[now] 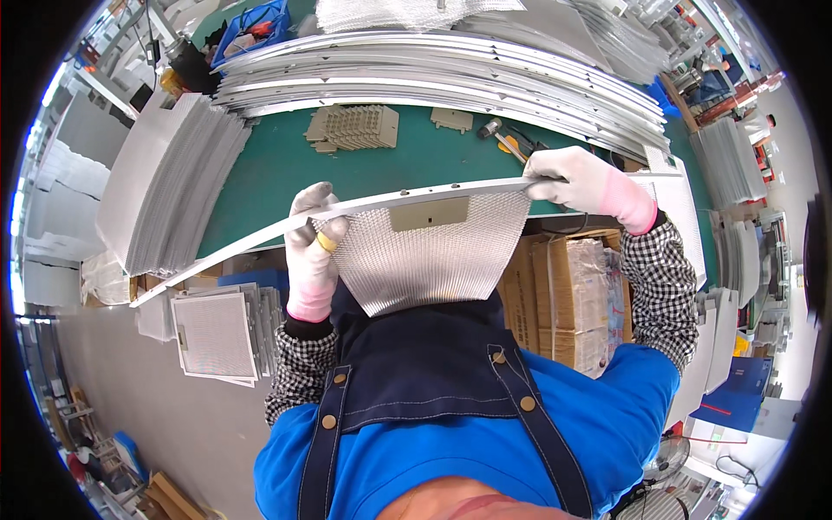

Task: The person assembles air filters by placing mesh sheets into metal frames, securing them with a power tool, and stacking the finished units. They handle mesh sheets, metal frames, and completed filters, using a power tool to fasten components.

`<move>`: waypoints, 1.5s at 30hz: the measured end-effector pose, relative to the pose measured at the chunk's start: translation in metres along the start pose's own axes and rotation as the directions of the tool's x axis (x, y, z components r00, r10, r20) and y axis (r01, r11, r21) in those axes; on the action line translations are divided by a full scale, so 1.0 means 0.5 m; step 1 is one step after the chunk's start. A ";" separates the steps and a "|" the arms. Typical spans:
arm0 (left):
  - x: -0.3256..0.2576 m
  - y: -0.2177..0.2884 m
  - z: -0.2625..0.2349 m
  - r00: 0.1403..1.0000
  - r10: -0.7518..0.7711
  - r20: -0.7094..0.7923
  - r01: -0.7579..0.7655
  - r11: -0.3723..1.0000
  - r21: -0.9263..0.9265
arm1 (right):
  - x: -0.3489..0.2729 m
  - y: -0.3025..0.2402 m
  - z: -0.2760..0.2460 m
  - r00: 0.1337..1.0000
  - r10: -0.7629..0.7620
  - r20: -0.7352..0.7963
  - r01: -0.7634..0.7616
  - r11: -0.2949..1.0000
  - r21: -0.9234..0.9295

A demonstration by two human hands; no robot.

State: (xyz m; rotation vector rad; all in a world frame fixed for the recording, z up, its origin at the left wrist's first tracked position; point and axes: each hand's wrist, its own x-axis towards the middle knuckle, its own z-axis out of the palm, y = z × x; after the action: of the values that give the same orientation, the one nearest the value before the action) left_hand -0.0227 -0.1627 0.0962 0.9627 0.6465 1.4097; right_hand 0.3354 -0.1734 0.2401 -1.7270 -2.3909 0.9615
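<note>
- Both hands wear white gloves with pink cuffs; from my remote seat I see the left hand (314, 243) at ten o'clock, fingers curled around a long pale metal strip (364, 204).
- Right hand (563, 178), at two o'clock, pinches the strip's right end.
- Silver mesh panel (429, 264) hangs at the centre, below the strip; I can't quite tell whether its upper edge sits inside it.
- Slotted olive-grey plate (429, 214) lies on the panel's upper part.
- On the green tabletop (273, 173) I have stacked beige plates (360, 127) at eleven o'clock, a hammer (491, 128) at one, and piled metal strips (433, 74) at twelve.
- Leaning mesh sheets (169, 182) stand at ten; a cardboard box (555, 299) sits between three and four.
</note>
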 end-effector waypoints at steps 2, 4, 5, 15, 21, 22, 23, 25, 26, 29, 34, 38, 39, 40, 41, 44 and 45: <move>0.000 -0.007 0.007 1.000 0.022 -0.008 -0.022 1.000 -0.010 | -0.003 0.016 0.018 0.988 -0.141 -0.059 0.137 0.989 -0.062; 0.004 -0.022 0.004 0.997 0.076 -0.002 -0.076 0.997 -0.028 | -0.006 0.015 0.034 0.974 -0.189 -0.124 0.165 0.969 -0.184; 0.001 -0.020 0.000 0.999 0.045 -0.004 -0.045 0.999 -0.006 | -0.007 0.020 0.048 0.965 -0.192 -0.180 0.144 0.958 -0.250; 0.003 0.212 0.074 0.816 0.141 0.561 -0.545 -0.139 0.827 | 0.082 0.007 0.025 0.981 -0.178 0.073 0.191 0.947 -0.257; 0.035 0.166 0.002 0.884 -0.033 0.465 -0.465 0.025 0.885 | 0.124 -0.036 0.005 0.946 -0.289 0.143 0.286 0.957 0.046; 0.039 0.177 -0.007 0.913 -0.063 0.403 -0.401 0.044 0.915 | 0.128 -0.052 0.006 0.966 -0.214 0.147 0.195 0.972 0.132; 0.045 0.186 -0.024 0.926 -0.101 0.364 -0.356 0.085 0.931 | 0.134 -0.055 0.021 0.977 -0.205 0.051 0.189 0.955 0.227; 0.050 0.194 -0.052 0.949 -0.137 0.285 -0.269 0.125 0.955 | 0.151 -0.065 0.072 0.986 -0.118 -0.115 0.159 0.867 0.472; 0.052 0.197 -0.065 0.958 -0.155 0.242 -0.221 0.140 0.965 | 0.171 -0.055 0.114 0.974 -0.081 -0.214 0.189 0.812 0.552; 0.054 0.195 -0.094 0.969 -0.129 0.211 -0.188 0.170 0.967 | 0.191 -0.053 0.195 0.925 -0.047 -0.377 0.283 0.746 0.602; 0.054 0.181 -0.132 0.986 -0.106 0.130 -0.108 0.188 0.976 | 0.154 -0.028 0.318 0.946 0.094 -0.311 0.129 0.770 0.625; 0.056 0.154 -0.135 0.987 -0.104 0.125 -0.091 0.286 0.954 | 0.095 0.004 0.382 0.959 0.197 -0.202 0.023 0.659 0.752; 0.063 0.157 -0.125 0.979 -0.192 0.065 -0.013 0.261 0.965 | 0.082 0.007 0.393 0.956 0.215 -0.201 0.041 0.578 0.815; 0.071 0.155 -0.126 0.974 -0.213 0.083 -0.001 0.360 0.933 | 0.071 0.010 0.402 0.953 0.230 -0.198 0.062 0.490 0.870; 0.079 0.150 -0.130 0.968 -0.231 0.102 0.015 0.454 0.891 | 0.062 0.016 0.409 0.950 0.244 -0.192 0.083 0.396 0.914; 0.121 0.175 -0.126 0.939 -0.273 0.211 0.006 0.624 0.782 | 0.061 0.087 0.422 0.886 0.344 -0.312 0.124 0.473 0.872; 0.137 0.188 -0.114 0.936 -0.266 0.229 -0.033 0.584 0.811 | 0.068 0.074 0.407 0.858 0.345 -0.381 0.245 0.375 0.894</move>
State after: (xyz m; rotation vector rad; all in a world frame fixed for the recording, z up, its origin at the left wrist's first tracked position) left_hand -0.1132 -0.0947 0.1595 1.8020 1.1143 0.7420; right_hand 0.2773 -0.2296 0.0467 -1.2776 -0.9823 1.2628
